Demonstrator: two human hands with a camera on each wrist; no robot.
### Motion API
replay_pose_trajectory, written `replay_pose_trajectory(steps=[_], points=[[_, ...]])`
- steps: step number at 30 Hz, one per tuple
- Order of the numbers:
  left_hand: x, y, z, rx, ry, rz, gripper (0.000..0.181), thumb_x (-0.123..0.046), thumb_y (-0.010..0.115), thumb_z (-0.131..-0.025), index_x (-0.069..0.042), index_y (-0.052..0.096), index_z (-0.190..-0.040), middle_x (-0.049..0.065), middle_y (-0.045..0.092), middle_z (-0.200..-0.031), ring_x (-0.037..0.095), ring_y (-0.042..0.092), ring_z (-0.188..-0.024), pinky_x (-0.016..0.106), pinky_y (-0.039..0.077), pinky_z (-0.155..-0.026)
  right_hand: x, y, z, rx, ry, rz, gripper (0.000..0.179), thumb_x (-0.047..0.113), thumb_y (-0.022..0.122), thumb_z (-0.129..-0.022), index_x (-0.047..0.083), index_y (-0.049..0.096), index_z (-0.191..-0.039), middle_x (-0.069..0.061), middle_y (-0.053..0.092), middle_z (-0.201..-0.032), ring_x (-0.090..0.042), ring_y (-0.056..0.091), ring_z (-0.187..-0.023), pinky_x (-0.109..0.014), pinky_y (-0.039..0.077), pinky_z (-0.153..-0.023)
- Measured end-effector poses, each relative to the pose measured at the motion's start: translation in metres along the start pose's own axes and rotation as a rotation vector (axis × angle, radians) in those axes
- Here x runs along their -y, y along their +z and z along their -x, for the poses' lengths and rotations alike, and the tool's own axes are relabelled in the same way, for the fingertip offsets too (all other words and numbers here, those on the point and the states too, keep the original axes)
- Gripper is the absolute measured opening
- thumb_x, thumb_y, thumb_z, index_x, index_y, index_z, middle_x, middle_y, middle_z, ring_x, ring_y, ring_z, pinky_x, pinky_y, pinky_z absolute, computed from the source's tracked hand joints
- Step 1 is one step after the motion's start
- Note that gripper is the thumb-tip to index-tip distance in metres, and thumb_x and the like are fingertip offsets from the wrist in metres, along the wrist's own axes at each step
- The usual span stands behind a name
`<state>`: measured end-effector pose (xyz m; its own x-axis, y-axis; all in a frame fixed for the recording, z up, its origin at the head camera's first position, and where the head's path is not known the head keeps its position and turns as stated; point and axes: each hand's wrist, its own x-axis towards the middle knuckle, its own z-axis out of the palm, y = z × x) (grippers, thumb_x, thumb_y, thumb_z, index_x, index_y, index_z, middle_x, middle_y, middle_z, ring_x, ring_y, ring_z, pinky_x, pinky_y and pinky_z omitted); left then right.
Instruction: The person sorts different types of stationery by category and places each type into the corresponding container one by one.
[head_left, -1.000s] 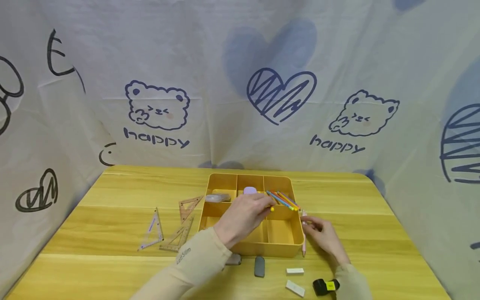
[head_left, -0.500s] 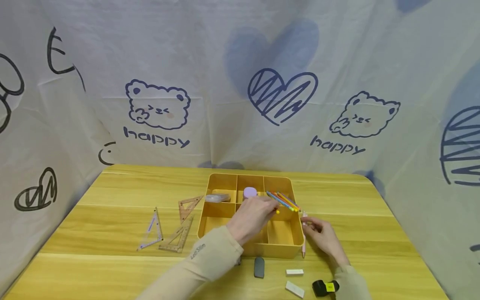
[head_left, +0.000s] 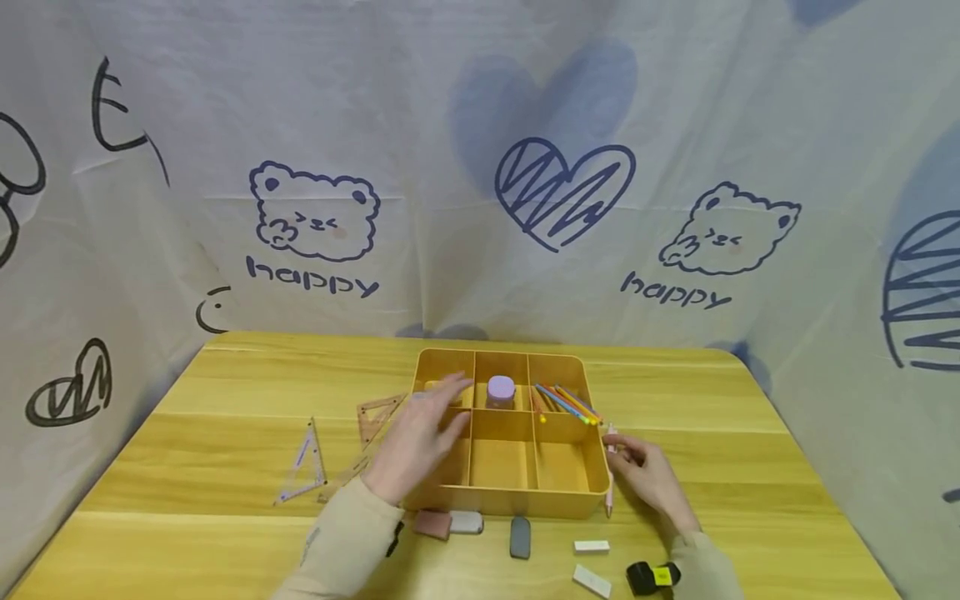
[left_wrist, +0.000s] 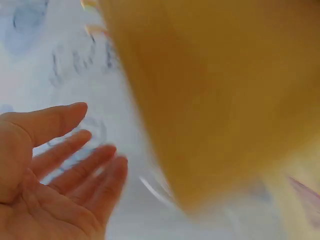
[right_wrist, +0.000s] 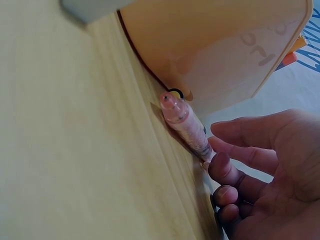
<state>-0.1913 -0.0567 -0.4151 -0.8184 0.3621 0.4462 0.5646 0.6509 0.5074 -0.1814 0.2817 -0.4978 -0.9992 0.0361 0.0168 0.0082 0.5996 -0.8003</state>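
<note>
My left hand (head_left: 416, 446) is over the left compartments of the yellow divided box (head_left: 498, 502), fingers spread and holding nothing. The left wrist view shows its palm and straight fingers beside the blurred box wall. Several thin coloured sticks (head_left: 566, 404) lean in the back right compartment. A purple-lidded container (head_left: 500, 390) stands in the back middle one. On the table my right hand (head_left: 648, 479) rests by the box's right side, its bent fingertips at a pink pen (right_wrist: 187, 127). Thumb and fingers stay apart there; whether they touch the pen is unclear.
Set squares (head_left: 303, 471) lie left of the box, partly behind the left arm. Along its front are pink (head_left: 433, 524), white (head_left: 467, 522) and grey (head_left: 520, 537) small blocks. Two white bars (head_left: 592, 581) and a black-and-yellow object (head_left: 651, 577) lie nearer the right sleeve.
My left hand has released a yellow-tipped stick, which now leans in the back right compartment, and has swung left over the box. My right hand has stayed beside the pen.
</note>
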Motion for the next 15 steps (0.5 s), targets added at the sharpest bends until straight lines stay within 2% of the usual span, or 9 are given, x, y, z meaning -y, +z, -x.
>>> replay_pose_trajectory(steps=[1, 3, 5, 7, 10, 12, 15], points=[[0.008, -0.003, 0.005, -0.002, -0.071, 0.023, 0.052, -0.012, 0.07, -0.094, 0.001, 0.053, -0.141, 0.024, 0.049, -0.151, 0.041, 0.054, -0.134, 0.056, 0.045, -0.111, 0.001, 0.0, 0.0, -0.001, 0.001, -0.003, 0.03, 0.008, 0.063, -0.097, -0.001, 0.067, -0.125, 0.0, 0.052, -0.075, -0.005, 0.041, -0.065, -0.021, 0.035, -0.062], [0.024, -0.007, 0.014, 0.022, -0.198, 0.059, 0.061, -0.019, 0.066, -0.098, 0.003, 0.042, -0.15, 0.027, 0.032, -0.161, 0.045, 0.039, -0.145, 0.062, 0.035, -0.117, 0.002, 0.0, -0.001, 0.0, -0.005, -0.005, 0.032, 0.008, 0.063, -0.097, -0.002, 0.066, -0.127, -0.001, 0.052, -0.075, -0.004, 0.041, -0.064, -0.021, 0.035, -0.061], [0.036, -0.005, 0.021, 0.079, -0.301, 0.093, 0.072, -0.029, 0.06, -0.102, 0.003, 0.026, -0.157, 0.029, 0.016, -0.166, 0.048, 0.024, -0.151, 0.066, 0.024, -0.12, 0.002, 0.0, 0.0, 0.003, -0.01, -0.011, 0.035, 0.006, 0.063, -0.097, -0.004, 0.063, -0.13, -0.002, 0.053, -0.074, -0.004, 0.04, -0.062, -0.02, 0.035, -0.059], [0.044, -0.001, 0.027, 0.149, -0.376, 0.149, 0.082, -0.038, 0.052, -0.105, 0.005, 0.009, -0.16, 0.029, 0.002, -0.167, 0.047, 0.012, -0.154, 0.064, 0.014, -0.124, 0.002, 0.0, 0.0, 0.011, -0.011, -0.015, 0.04, 0.005, 0.062, -0.097, -0.007, 0.058, -0.135, -0.004, 0.056, -0.075, -0.004, 0.04, -0.061, -0.02, 0.035, -0.058], [0.051, 0.007, 0.032, 0.204, -0.428, 0.243, 0.087, -0.044, 0.044, -0.107, 0.007, -0.005, -0.158, 0.031, -0.008, -0.166, 0.047, 0.005, -0.155, 0.061, 0.009, -0.126, 0.002, 0.001, 0.0, 0.018, -0.001, -0.007, 0.048, 0.004, 0.062, -0.096, -0.008, 0.051, -0.141, -0.005, 0.058, -0.077, -0.004, 0.041, -0.062, -0.02, 0.036, -0.058], [0.053, 0.011, 0.035, 0.207, -0.445, 0.294, 0.088, -0.045, 0.041, -0.108, 0.008, -0.008, -0.157, 0.032, -0.01, -0.165, 0.047, 0.004, -0.154, 0.058, 0.01, -0.127, 0.002, 0.002, 0.0, 0.018, 0.009, -0.005, 0.051, 0.004, 0.062, -0.096, -0.009, 0.048, -0.143, -0.004, 0.058, -0.078, -0.004, 0.042, -0.064, -0.019, 0.036, -0.059], [0.056, 0.014, 0.036, 0.2, -0.46, 0.31, 0.088, -0.047, 0.039, -0.108, 0.008, -0.008, -0.157, 0.031, -0.008, -0.166, 0.047, 0.006, -0.154, 0.057, 0.011, -0.127, 0.001, 0.003, -0.001, 0.015, 0.017, -0.001, 0.052, 0.002, 0.062, -0.096, -0.008, 0.046, -0.144, -0.003, 0.056, -0.077, -0.005, 0.041, -0.064, -0.019, 0.035, -0.061]])
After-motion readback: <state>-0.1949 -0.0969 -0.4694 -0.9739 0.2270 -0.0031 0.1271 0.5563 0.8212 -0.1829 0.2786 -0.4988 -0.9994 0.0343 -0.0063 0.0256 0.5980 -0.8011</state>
